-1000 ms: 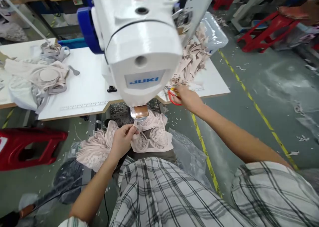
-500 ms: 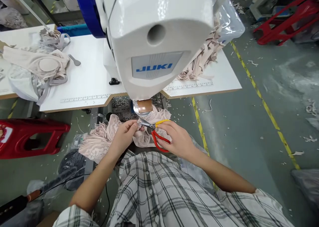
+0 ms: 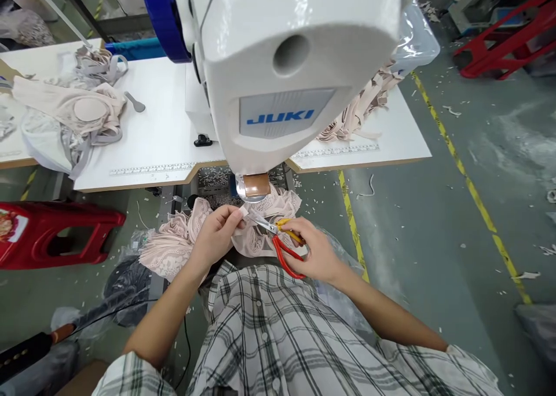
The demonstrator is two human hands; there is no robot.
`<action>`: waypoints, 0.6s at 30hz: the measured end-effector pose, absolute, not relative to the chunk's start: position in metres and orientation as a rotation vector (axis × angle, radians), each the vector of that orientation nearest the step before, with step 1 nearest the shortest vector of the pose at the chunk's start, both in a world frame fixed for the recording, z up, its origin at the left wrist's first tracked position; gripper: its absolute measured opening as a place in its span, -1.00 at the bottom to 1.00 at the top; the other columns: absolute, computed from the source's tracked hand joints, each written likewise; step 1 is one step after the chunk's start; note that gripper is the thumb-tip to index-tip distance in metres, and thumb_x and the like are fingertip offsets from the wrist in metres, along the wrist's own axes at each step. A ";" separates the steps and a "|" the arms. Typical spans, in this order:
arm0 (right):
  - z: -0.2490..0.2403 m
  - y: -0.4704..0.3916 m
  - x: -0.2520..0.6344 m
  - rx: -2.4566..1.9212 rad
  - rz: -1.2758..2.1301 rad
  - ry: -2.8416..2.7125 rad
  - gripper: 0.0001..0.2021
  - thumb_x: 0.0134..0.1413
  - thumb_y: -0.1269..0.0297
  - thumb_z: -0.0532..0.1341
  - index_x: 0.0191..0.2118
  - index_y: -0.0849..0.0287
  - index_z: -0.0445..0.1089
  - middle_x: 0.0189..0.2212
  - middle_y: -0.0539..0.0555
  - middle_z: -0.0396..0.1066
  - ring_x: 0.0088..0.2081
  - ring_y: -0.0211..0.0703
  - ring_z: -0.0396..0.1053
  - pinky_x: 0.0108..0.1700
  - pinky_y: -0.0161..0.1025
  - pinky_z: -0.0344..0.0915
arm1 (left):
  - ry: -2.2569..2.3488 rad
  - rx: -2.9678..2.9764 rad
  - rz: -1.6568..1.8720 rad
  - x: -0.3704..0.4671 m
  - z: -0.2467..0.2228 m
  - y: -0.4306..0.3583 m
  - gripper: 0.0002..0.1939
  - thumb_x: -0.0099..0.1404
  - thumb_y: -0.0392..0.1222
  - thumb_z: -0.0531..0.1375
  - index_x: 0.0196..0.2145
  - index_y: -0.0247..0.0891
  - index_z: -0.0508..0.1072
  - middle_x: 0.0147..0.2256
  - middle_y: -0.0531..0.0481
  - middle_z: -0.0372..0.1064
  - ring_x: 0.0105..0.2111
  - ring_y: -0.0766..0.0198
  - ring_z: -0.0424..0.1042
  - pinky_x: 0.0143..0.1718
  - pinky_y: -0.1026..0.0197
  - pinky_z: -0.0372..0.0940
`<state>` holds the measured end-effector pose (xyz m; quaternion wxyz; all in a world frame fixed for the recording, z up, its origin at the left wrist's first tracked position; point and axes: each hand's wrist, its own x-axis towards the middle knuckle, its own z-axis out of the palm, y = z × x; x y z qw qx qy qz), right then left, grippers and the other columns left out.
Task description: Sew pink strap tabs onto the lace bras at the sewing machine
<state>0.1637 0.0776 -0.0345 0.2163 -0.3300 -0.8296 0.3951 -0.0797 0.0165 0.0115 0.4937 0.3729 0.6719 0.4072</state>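
Head view: right hand [image 3: 319,254] curled round scissors [image 3: 273,228], fingers at the red and yellow handles, blades angled toward the left hand [image 3: 217,234]. That one nearly closed, thumb and fingertips pinching a small pale strip [image 3: 244,211] near the blade tips; contact unclear. Pale lace garment [image 3: 248,244] lies beneath, between plaid shirt [image 3: 260,321] and sewing machine [image 3: 278,66]. Lace stack [image 3: 167,248] beside left wrist.
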 end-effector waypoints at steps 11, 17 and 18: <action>-0.029 0.080 0.137 -0.920 1.231 -2.257 -0.61 0.03 0.28 0.30 0.03 0.02 0.38 -0.04 0.11 0.48 -0.05 -0.02 0.46 -0.05 -0.05 0.42 | 1.738 1.061 0.893 -0.086 0.021 0.019 -0.77 0.35 -0.09 0.12 -0.30 -0.25 0.52 -0.43 0.00 0.48 -0.40 0.27 0.40 -0.36 0.28 0.29; -0.032 0.076 0.143 -1.015 1.271 -2.249 -0.63 0.14 0.26 0.25 0.08 -0.06 0.41 -0.07 0.06 0.51 -0.18 -0.11 0.49 -0.14 -0.12 0.43 | 1.778 1.024 0.926 -0.083 0.024 0.017 -0.72 0.37 -0.02 0.13 -0.38 -0.23 0.49 -0.43 0.01 0.46 -0.42 0.30 0.38 -0.38 0.30 0.25; -0.033 0.073 0.144 -1.031 1.256 -2.236 -0.64 0.14 0.26 0.25 0.07 -0.06 0.42 -0.09 0.06 0.52 -0.22 -0.12 0.49 -0.17 -0.14 0.43 | 1.776 0.999 0.939 -0.081 0.024 0.017 -0.71 0.37 -0.01 0.14 -0.38 -0.23 0.49 -0.43 0.01 0.46 -0.43 0.31 0.38 -0.38 0.30 0.25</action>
